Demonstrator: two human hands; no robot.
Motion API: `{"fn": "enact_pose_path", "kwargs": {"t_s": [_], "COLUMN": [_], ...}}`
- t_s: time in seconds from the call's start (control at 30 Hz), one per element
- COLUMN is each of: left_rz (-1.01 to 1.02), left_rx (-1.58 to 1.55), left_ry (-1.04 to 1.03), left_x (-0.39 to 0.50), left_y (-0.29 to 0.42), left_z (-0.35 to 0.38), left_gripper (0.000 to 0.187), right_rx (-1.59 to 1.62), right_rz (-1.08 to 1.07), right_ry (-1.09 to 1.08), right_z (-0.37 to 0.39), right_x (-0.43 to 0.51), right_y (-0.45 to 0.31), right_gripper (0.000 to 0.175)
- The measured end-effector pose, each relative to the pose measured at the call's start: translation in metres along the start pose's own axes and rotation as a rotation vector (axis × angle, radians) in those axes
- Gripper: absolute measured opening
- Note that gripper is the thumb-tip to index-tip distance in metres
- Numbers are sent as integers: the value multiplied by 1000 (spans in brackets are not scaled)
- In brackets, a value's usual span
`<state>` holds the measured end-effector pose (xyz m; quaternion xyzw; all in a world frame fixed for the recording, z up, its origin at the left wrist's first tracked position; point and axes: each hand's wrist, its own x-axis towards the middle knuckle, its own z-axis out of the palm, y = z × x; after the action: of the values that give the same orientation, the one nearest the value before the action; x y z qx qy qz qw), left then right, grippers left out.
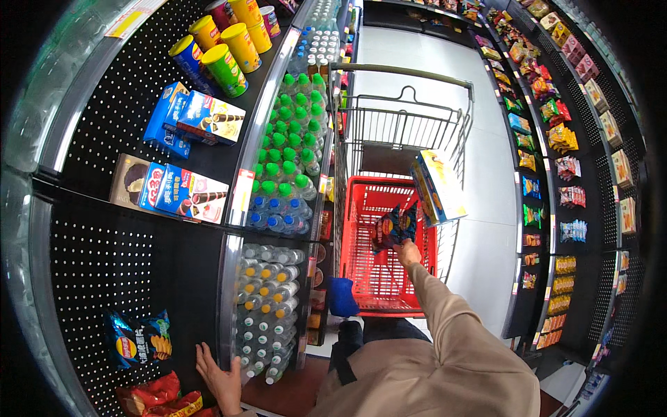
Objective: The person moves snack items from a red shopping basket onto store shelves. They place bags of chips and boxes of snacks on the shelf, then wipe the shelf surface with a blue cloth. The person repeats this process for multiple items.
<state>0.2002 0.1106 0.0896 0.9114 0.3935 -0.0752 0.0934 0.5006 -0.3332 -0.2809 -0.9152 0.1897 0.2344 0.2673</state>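
My right hand (408, 254) reaches down over a red plastic basket (435, 255) in a wire shopping cart (469, 120). Its fingers are closed on the edge of a dark Lay's chip bag (386, 228); the fingertips are partly hidden. A yellow, white and blue carton (440, 187) leans at the basket's right side. My left hand (221, 372), fingers spread and holding nothing, is at the front edge of the lower left shelf (229, 302). To its left on that shelf lies a blue-black Lay's bag (138, 341), with red snack bags (156, 396) below it in the picture.
Bottles with green caps (294, 127) and bottles with yellow caps (268, 276) line the left rack. Above them are blue biscuit cartons (193, 190) and Lay's canisters (224, 70). A snack rack (557, 151) runs along the right. A blue object (342, 297) hangs beside the basket.
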Motion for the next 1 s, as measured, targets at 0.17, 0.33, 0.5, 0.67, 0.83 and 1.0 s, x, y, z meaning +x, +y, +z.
{"fn": "enact_pose_path", "kwargs": {"t_s": [0.17,0.33,0.5,0.67,0.83,1.0], "left_rz": [5,-5,11,27,100,187], "left_rx": [-33,-30,-78,-69,-171,-388], "left_ry": [-25,-22,11,52,149,304], "left_x": [-1,-2,-4,-7,-6,-14], "left_y": [-3,-3,-2,-4,-14,-2], "left_z": [1,2,4,7,5,-1], "left_gripper": [97,99,100,96,83,82], "right_rx": [-99,47,41,-44,41,317], "right_rz": [-15,-168,-340,-729,-1085,-1251], "right_ry": [26,41,38,120,136,-52], "right_z": [17,20,-24,-117,-198,-236], "right_x": [17,24,-2,-94,-191,-263], "right_y": [0,-2,-34,-87,-153,-228], "right_gripper": [37,29,26,18,20,20]}}
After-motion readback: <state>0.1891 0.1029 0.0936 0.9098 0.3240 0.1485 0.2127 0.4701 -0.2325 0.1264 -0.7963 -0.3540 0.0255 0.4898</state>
